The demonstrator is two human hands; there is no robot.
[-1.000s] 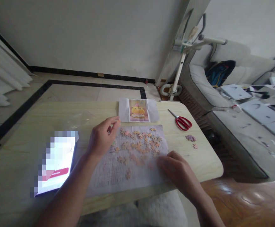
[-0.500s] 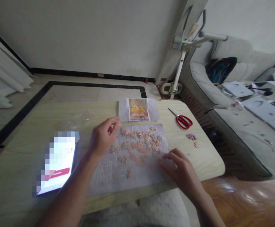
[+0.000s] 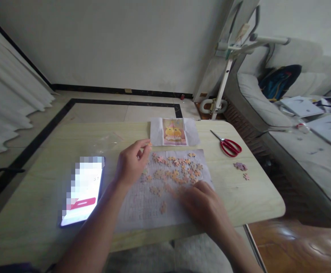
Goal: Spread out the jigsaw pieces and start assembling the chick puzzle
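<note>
Head view: I see my left hand (image 3: pixel 131 163) raised over the far-left corner of the sheet (image 3: pixel 142 206), its grip pinched shut on one small piece (image 3: pixel 149 144) between thumb and forefinger. That piece sits just left of the reference picture (image 3: pixel 175 132) and just beyond the far edge of the loose pieces (image 3: pixel 177 170), which spread to the right and nearer across the sheet. My right hand (image 3: pixel 204 203) lies flat on the near right part of the sheet, fingers loosely spread and holding nothing, fingertips touching the near edge of the scatter. So the right hand is nearer the pile; the left is nearer the picture. Scissors (image 3: pixel 229 145) lie well right on the worktop (image 3: pixel 40 151), a phone (image 3: pixel 82 191) to the left.
</note>
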